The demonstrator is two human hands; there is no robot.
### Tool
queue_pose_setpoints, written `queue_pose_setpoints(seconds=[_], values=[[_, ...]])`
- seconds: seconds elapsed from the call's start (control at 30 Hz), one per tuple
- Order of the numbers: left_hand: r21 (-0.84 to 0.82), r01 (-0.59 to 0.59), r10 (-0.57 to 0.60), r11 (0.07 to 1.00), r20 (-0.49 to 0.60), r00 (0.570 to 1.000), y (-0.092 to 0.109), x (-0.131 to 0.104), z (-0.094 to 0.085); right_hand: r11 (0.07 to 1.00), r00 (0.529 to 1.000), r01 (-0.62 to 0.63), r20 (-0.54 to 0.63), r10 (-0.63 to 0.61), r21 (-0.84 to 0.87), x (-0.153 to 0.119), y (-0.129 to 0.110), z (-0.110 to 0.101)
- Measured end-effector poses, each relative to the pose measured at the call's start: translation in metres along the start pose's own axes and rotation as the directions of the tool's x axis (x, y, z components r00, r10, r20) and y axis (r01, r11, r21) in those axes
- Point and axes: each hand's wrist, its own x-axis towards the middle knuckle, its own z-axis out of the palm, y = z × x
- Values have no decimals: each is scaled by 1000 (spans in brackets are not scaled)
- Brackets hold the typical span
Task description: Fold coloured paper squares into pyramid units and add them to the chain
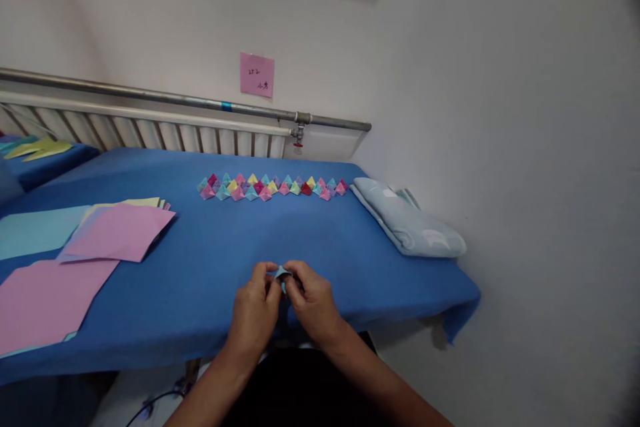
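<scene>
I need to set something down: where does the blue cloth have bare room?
The blue cloth is bare between the paper sheets and left hand, and between the right hand and folded fabric. It's crowded at left and along the folded paper pieces.

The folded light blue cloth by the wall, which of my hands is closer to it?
Right. Your right hand is left of the cloth and closer to your body; your left hand is farther left.
</scene>
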Motion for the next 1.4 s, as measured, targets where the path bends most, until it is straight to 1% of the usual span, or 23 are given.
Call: queue_pose_setpoints(seconds=[0.1, 0.17, 0.27, 0.4, 0.47, 0.5, 0.63, 0.73, 0.8, 0.87, 0.97, 1.03, 1.1, 1.13, 1.17, 1.2, 1.23, 1.27, 1.3, 1.33, 1.37, 1.4], values=[[-79, 39, -37, 996, 15, 999, 1, 0, 0, 998, 1000, -27, -12, 28, 56, -1, 3, -1], [-128, 68, -65, 990, 27, 998, 1, 1, 0, 995, 1000, -23, -12, 24, 95, -1, 5, -1], [-228, 112, -98, 967, 69, 993, 2, 2, -1, 983, 999, -40, -7, 42, 177, -1, 8, -2], [-374, 233, -190, 898, 149, 970, 1, 2, -4, 927, 986, -166, 55, 157, 337, -2, 9, -3], [-446, 305, -239, 842, 199, 950, 1, 2, -6, 918, 985, -170, 81, 150, 357, -2, 9, -5], [-483, 334, -257, 810, 221, 941, 1, 1, -7, 927, 989, -141, 87, 118, 347, -3, 9, -6], [-612, 410, -307, 676, 271, 912, 3, -2, -14, 958, 996, 36, 69, -58, 284, -4, 9, -11], [-674, 440, -303, 594, 319, 898, 6, -4, -20, 964, 988, 137, 41, -150, 228, -5, 7, -15], [-701, 439, -282, 562, 336, 899, 7, -4, -22, 961, 973, 219, 35, -228, 167, -5, 5, -17], [-711, 431, -286, 555, 324, 902, 7, -3, -24, 945, 947, 312, 49, -318, 98, -5, 2, -20], [-685, 432, -326, 587, 288, 900, 4, -1, -25, 907, 903, 421, 97, -418, -15, -6, -1, -23], [-657, 434, -330, 616, 285, 900, 1, 0, -25, 882, 882, 464, 140, -450, -89, -8, -3, -23], [-636, 426, -311, 644, 291, 905, -1, 0, -26, 869, 869, 483, 180, -460, -111, -10, -4, -24], [-626, 419, -294, 658, 298, 908, -2, 0, -27, 875, 872, 474, 185, -453, -93, -12, -5, -24], [-613, 411, -274, 675, 310, 911, -2, -1, -28, 894, 886, 445, 173, -431, -56, -13, -6, -24], [-599, 402, -251, 693, 322, 913, -2, -1, -29, 923, 914, 386, 138, -382, 0, -13, -7, -25], [-586, 391, -228, 710, 334, 915, -3, -2, -30, 954, 951, 293, 84, -298, 72, -14, -9, -25], [-574, 374, -202, 728, 342, 918, -3, -4, -31, 973, 983, 172, 40, -180, 157, -14, -11, -26], [-566, 350, -173, 747, 343, 923, -3, -5, -32, 970, 999, 38, 24, -45, 240, -13, -13, -27], [-557, 316, -142, 768, 332, 932, -3, -7, -32, 947, 996, -87, 38, 80, 308, -12, -15, -28], [-542, 273, -108, 795, 316, 943, -3, -9, -32, 917, 982, -188, 77, 172, 352, -11, -17, -29], [-516, 224, -71, 827, 299, 952, -3, -11, -32, 894, 967, -253, 130, 220, 370, -10, -20, -29]])
